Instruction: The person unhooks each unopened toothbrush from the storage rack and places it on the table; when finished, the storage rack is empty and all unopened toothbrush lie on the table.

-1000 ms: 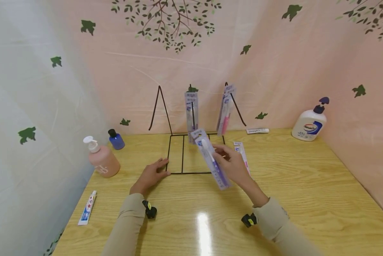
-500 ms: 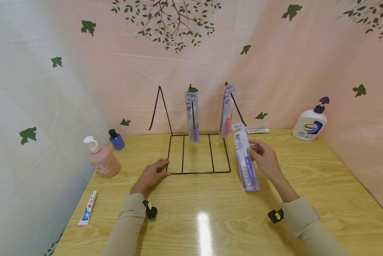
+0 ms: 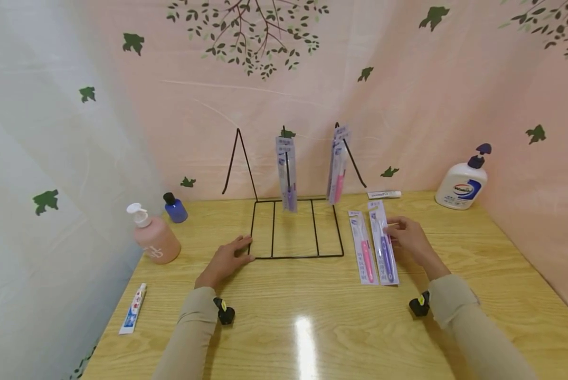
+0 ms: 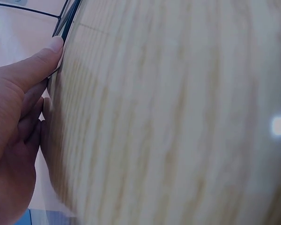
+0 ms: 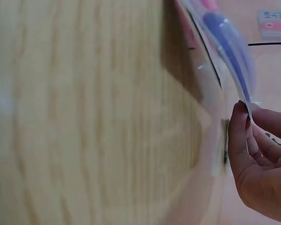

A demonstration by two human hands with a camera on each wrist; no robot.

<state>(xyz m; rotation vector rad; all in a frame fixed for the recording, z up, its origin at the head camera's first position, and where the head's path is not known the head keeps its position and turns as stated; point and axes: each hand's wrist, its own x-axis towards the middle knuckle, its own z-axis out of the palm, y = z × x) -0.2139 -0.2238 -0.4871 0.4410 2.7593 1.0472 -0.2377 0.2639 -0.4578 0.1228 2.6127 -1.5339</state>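
Between thumb and fingertips, my right hand pinches the right edge of a packaged purple toothbrush. In the right wrist view, the toothbrush package stands tilted up from the fingers. Just left of it, a packaged pink toothbrush lies on the table. My left hand touches the front left corner of a black wire rack, thumb and fingers fairly straight. Packaged purple toothbrushes hang on the rack's middle hook, and packaged pink toothbrushes on its right hook. Nothing hangs from the left hook.
A pink pump bottle, a small blue bottle and a toothpaste tube are on the left. Behind the toothbrushes lies a small white tube. A white pump bottle stands at the back right, near the cloth backdrop.
My right hand has carried the packaged purple toothbrush rightward from in front of the rack, and down beside the packaged pink one. The left hand has stayed at the rack's corner.
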